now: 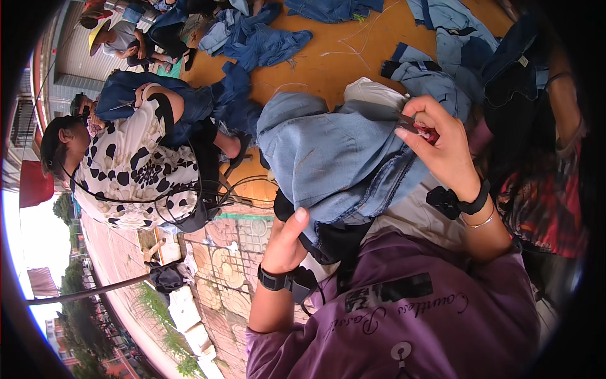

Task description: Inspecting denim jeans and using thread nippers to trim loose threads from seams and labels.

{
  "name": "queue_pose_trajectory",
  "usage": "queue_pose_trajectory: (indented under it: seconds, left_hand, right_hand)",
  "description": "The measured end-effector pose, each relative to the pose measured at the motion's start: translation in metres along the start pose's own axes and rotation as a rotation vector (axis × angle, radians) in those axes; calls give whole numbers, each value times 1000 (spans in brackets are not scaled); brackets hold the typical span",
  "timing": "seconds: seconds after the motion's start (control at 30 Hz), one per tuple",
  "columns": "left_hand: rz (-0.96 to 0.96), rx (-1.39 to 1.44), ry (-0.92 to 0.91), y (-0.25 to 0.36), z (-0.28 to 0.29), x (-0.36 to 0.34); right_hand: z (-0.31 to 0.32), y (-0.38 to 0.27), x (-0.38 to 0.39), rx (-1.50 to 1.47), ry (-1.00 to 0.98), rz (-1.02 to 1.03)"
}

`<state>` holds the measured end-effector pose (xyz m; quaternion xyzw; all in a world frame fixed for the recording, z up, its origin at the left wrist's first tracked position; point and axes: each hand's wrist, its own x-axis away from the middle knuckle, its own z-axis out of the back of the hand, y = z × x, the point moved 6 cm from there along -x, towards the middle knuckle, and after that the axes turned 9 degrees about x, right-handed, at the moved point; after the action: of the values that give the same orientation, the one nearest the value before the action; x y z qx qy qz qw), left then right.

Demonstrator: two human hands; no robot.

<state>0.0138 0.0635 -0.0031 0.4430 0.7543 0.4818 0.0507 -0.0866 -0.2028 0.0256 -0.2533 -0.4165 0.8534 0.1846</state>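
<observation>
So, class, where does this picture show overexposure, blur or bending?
In the head view, sky at left is burnt out white, red clothing at right looks smeared, pavement bends at left, while light-blue denim looks fairly clear.

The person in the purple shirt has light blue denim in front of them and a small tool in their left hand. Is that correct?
Not quite: the head view shows the small tool in the right hand. The purple shirt and the light blue denim in front are as you say.
</observation>
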Motion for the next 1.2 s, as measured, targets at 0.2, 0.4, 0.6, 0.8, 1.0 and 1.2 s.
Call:
queue_pose_trajectory:
  seconds: [0.2,0.4,0.6,0.8,1.0,1.2]
  left_hand:
    - [-118,111,32,2,2,2]
    - [-113,149,20,12,-2,1]
    - [-53,276,277,21,24,-15]
    - [118,368,191,20,75,-19]
    - [255,240,61,15,157,-21]
    - [11,192,218,17,163,-63]
  right_hand:
    - [-6,16,-20,-38,-30,-106]
    - [-12,20,-34,102,86,178]
    - [-32,39,-29,138,-154,53]
    - [-22,49,-21,-26,-113,-18]
    - [-18,67,-38,73,-130,-172]
    - [-58,28,-84,82,-291,172]
